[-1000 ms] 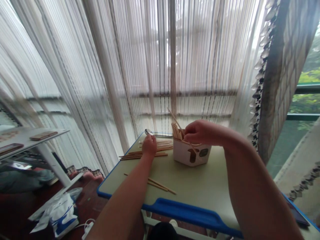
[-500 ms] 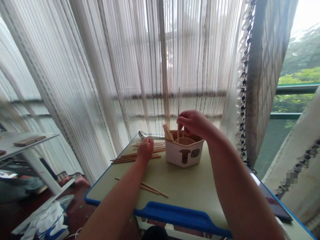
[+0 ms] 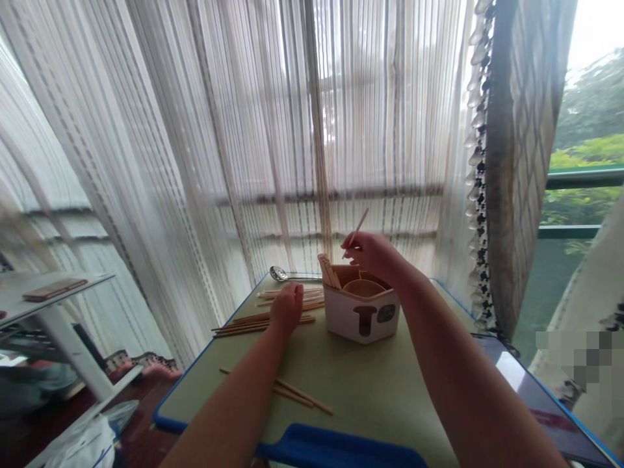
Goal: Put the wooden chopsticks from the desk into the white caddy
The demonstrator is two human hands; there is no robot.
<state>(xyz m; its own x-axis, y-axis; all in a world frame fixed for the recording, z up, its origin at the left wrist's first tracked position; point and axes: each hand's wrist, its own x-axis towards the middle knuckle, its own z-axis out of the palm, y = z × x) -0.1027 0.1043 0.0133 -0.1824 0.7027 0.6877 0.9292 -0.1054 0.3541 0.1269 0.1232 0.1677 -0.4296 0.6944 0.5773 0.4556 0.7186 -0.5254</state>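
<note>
While the box rim (image 3: 361,299) opens below, the right hand (image 3: 370,251) holds a stick (image 3: 361,220).

Chopsticks (image 3: 238,327) on tbl (image 3: 365,383), L of box (image 3: 348,317); skimmer (image 3: 278,273) behind; loose sticks (image 3: 307,396) up front; tablet (image 3: 541,403) R.

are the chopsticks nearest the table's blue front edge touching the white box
Apart. The head view shows bare tabletop between the front chopsticks and the base of the white box.

Free room on tabletop (image 3: 361,383) before white box (image 3: 341,316), chopsticks (image 3: 244,327) crowding left.
</note>
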